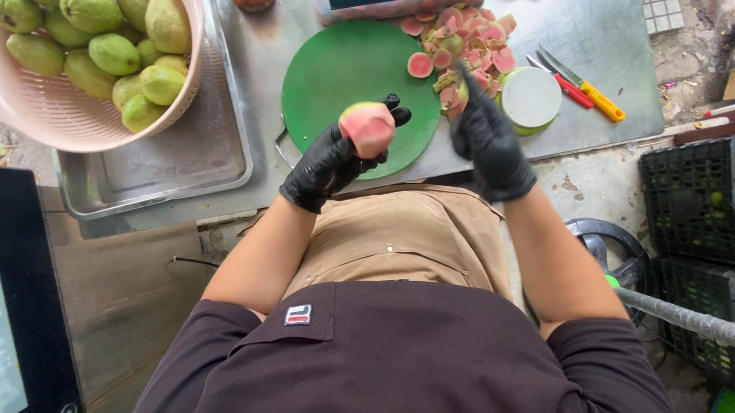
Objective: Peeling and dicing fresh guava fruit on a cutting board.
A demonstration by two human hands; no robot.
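My left hand, in a black glove, grips a peeled pink guava over the near edge of a round green cutting board. My right hand, also black-gloved, is closed around a dark knife whose blade points up toward a heap of pink guava pieces at the board's far right. The right hand sits just right of the guava, a little apart from it.
A pink basket of green guavas stands on a metal tray at the left. A white-lidded cup and two small knives lie right of the board. Black crates with green fruit stand at the far right.
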